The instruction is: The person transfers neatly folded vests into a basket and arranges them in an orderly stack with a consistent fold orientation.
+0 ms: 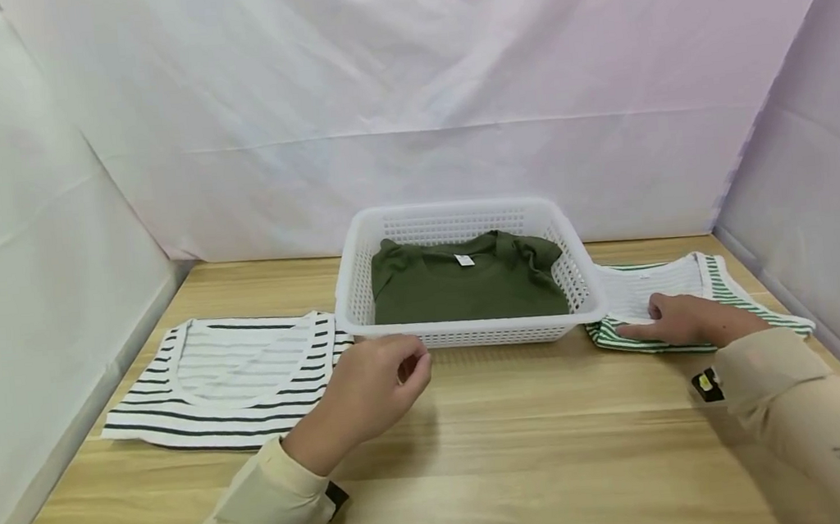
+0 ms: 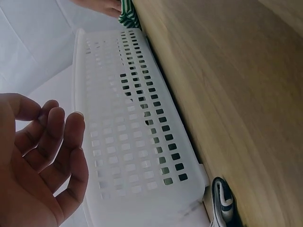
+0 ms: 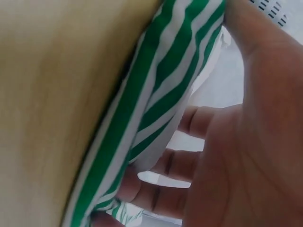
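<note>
My left hand (image 1: 374, 389) hovers in front of the basket's near left corner, fingers loosely bent. Nothing lies in its grasp, as the left wrist view shows the palm and fingers (image 2: 68, 156) bare beside the basket wall. On the right, my right hand (image 1: 684, 319) rests on a green-and-white striped shirt (image 1: 733, 291). Its thumb lies along the near edge, and its fingertips are partly hidden behind the cloth in the right wrist view. A white perforated basket (image 1: 470, 336) holds a dark green shirt (image 1: 459, 292) with a white neck label.
A black-and-white striped shirt (image 1: 203, 427) lies spread at the left, its right edge against the basket. The wooden table (image 1: 524, 451) is bounded by white cloth (image 1: 450, 169) at the back and both sides.
</note>
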Demonstrator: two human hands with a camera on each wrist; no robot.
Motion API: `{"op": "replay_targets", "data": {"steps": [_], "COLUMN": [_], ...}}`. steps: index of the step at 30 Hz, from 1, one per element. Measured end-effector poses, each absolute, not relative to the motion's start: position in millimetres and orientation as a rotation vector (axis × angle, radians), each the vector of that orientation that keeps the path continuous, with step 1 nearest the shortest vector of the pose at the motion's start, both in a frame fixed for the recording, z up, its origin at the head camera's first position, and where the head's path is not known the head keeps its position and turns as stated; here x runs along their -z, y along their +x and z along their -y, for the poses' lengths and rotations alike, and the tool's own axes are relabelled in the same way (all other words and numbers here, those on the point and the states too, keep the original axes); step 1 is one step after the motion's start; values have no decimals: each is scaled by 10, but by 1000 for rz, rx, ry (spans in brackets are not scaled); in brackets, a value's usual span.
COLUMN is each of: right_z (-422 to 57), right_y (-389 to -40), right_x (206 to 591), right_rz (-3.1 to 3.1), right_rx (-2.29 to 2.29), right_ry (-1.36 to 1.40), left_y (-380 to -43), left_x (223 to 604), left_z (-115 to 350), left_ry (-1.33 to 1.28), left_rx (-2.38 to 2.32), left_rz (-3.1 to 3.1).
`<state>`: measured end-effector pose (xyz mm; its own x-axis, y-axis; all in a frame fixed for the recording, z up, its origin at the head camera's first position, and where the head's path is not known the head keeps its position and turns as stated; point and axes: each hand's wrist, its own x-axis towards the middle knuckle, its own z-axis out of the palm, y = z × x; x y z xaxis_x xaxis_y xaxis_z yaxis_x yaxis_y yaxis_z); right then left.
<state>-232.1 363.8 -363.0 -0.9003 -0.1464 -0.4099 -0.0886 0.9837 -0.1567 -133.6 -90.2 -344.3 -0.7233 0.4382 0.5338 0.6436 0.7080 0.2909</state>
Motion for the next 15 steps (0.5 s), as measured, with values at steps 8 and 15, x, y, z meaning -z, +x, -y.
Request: {"op": "replay_targets", "data": {"steps": [8, 15], "right_z": [-3617, -3539], "right_y": [-2156, -1985], "right_x": [3641, 3661], "right_rz": [-2716, -2749], "right_rx": [117, 72], "right_ry": [-181, -177], "left_y": [-1335, -1302], "left_x": [3456, 3443], "left_z": [874, 872], "left_ry": [-828, -854], "left_rx": [610, 618], "left_rz": [2536, 2580]}}
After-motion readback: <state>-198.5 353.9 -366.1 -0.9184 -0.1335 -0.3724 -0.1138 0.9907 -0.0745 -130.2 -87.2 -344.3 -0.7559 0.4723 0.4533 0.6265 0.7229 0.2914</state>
